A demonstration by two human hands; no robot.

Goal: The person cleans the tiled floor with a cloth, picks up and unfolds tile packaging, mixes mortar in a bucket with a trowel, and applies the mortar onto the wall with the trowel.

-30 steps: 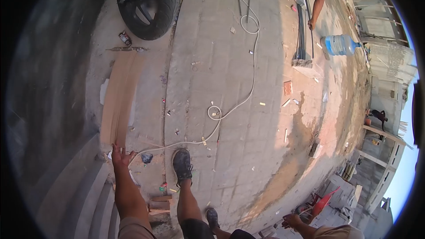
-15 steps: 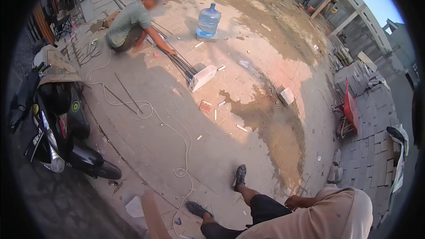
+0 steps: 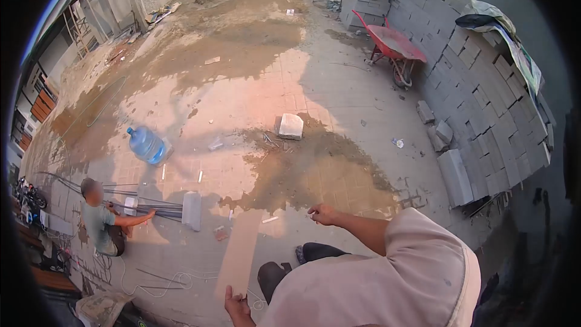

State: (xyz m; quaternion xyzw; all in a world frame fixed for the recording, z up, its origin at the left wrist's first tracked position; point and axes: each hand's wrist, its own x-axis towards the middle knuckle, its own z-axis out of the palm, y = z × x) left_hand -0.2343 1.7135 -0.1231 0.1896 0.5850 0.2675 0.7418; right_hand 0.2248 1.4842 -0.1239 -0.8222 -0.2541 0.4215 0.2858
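Observation:
My left hand (image 3: 238, 306), low in the head view, grips the near end of a flat tan board (image 3: 242, 248), thumb on its face. The board points away from me over the paving. My right hand (image 3: 324, 214) is held out in front of me on the right, fingers curled together. A small pale bit seems to show at its fingertips, too small to name. Beyond the board's far end lie a reddish broken tile (image 3: 221, 233) and a white strip (image 3: 270, 220).
A person (image 3: 101, 221) crouches at left, a hand on long dark rods (image 3: 166, 211) by a pale block (image 3: 191, 211). A blue water jug (image 3: 147, 145) stands beyond. A stone block (image 3: 290, 126) lies ahead; a red wheelbarrow (image 3: 396, 42) and stacked grey blocks (image 3: 484, 115) are at right.
My view has swung right, toward the wheelbarrow and block stack. The board has come up from the lower left to in front of me. My right arm has stretched forward from beside my leg.

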